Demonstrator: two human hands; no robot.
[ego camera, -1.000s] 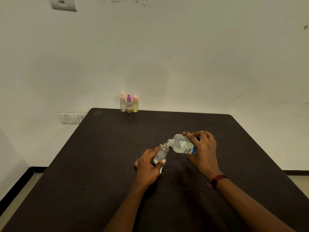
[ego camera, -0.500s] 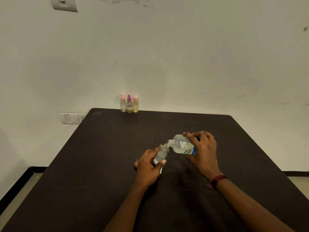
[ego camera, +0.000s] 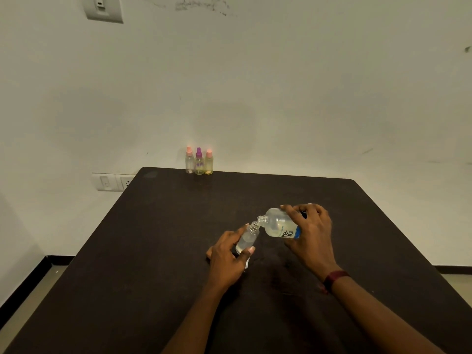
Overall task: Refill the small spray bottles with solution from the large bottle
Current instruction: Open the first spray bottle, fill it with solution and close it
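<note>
My right hand (ego camera: 313, 237) grips the large clear bottle (ego camera: 277, 223), tipped to the left with its open mouth against the neck of a small clear spray bottle (ego camera: 247, 238). My left hand (ego camera: 227, 256) holds that small uncapped bottle, tilted, just above the dark table (ego camera: 153, 251). Some clear liquid shows in the small bottle. Three capped small spray bottles (ego camera: 199, 162) stand in a row at the table's far edge: two with pink caps, one with a purple cap between them.
A white wall rises right behind the table's far edge. A switch and socket plate (ego camera: 112, 182) sits on the wall at the left. Floor shows past the table's left and right edges.
</note>
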